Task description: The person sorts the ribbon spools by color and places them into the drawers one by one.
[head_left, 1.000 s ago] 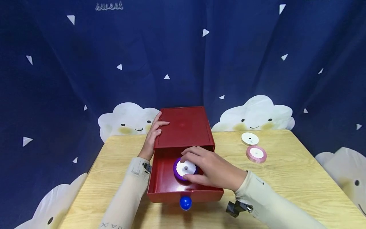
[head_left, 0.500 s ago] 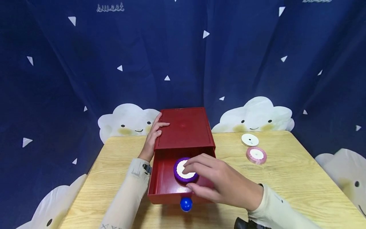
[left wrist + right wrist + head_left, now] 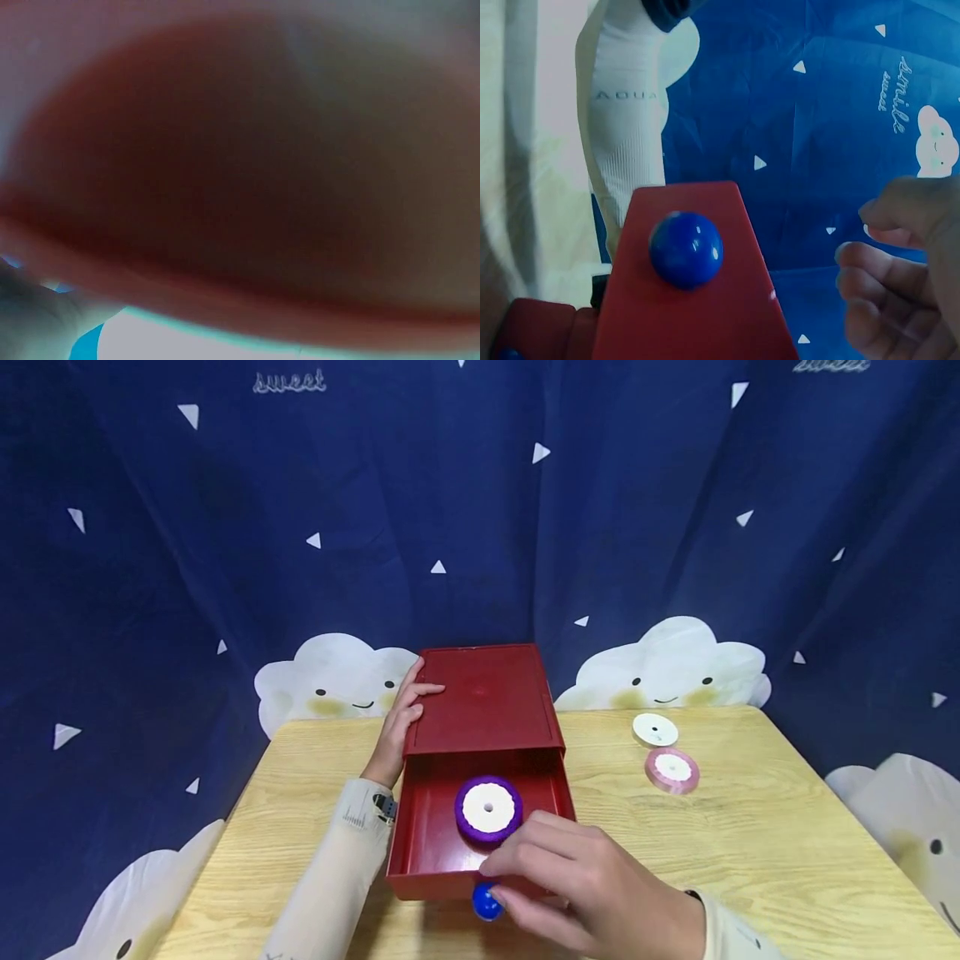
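A red plastic drawer box (image 3: 480, 697) stands on the table with its drawer (image 3: 427, 843) pulled out toward me. Flat on the drawer's floor lies a ribbon roll (image 3: 487, 810), purple with a white scalloped face. My left hand (image 3: 397, 727) rests along the box's left side, fingers fairly straight on its top edge. My right hand (image 3: 577, 881) is over the drawer's front right, fingers loosely bent and holding nothing. Its thumb overlaps the blue round knob (image 3: 486, 903) in the head view. In the right wrist view, a gap separates the fingers (image 3: 866, 281) from the knob (image 3: 686, 251).
To the right, a white roll (image 3: 655, 729) and a pink ribbon roll (image 3: 672, 770) lie on the wooden table (image 3: 750, 843). A dark blue curtain (image 3: 480, 510) with clouds and triangles hangs behind. The left wrist view is mostly a dark blur.
My right hand has let go of the purple ribbon roll and drawn back toward me, down to the drawer front by the knob. The left hand stays on the box.
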`<state>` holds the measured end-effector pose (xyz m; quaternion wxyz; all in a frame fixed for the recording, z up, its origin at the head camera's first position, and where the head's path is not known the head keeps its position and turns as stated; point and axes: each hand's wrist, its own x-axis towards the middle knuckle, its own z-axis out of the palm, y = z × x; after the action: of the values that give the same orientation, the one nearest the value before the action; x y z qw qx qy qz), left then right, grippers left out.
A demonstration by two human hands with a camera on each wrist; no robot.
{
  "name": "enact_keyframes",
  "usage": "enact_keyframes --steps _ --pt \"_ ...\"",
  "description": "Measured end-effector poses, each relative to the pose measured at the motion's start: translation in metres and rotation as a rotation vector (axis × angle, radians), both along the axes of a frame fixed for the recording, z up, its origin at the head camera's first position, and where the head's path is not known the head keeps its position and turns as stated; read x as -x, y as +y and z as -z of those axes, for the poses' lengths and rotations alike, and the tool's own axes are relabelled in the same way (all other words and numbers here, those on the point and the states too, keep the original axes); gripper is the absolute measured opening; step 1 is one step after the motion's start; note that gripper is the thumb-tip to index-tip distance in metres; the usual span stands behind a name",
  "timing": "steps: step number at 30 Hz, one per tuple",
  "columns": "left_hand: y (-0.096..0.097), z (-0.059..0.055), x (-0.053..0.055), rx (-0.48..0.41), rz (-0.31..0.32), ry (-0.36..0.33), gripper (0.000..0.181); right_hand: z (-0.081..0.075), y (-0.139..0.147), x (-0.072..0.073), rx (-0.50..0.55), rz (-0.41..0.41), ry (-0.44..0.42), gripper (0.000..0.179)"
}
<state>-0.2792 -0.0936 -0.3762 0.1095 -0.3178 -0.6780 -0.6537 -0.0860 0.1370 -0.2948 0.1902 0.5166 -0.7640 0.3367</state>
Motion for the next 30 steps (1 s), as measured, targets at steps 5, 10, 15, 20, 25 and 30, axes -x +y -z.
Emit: enact_keyframes --steps 5,10,15,20,25,30 --pt "0.001 0.001 0.001 0.004 0.002 -0.006 0.041 0.008 0.002 -0.006 -0.021 -0.025 -0.005 0.024" --pt "0.000 0.004 0.005 0.004 0.007 -0.010 0.042 0.017 0.004 -0.010 -0.090 0.006 -0.077 0.019" --pt "-0.001 0.002 0.002 0.004 0.006 0.001 0.041 0.027 0.002 -0.011 -0.133 0.061 -0.153 0.017" --pt "-0.002 0.000 -0.002 0.014 -0.001 0.005 0.040 0.034 0.003 -0.009 -0.169 0.069 -0.148 0.017" --pt "-0.002 -0.001 -0.002 0.011 -0.003 0.016 0.040 0.040 0.000 -0.007 -0.212 0.081 -0.120 0.018" --pt "-0.001 -0.003 -0.003 0.015 -0.007 -0.002 0.041 0.044 0.000 -0.009 -0.258 0.146 -0.153 0.020"
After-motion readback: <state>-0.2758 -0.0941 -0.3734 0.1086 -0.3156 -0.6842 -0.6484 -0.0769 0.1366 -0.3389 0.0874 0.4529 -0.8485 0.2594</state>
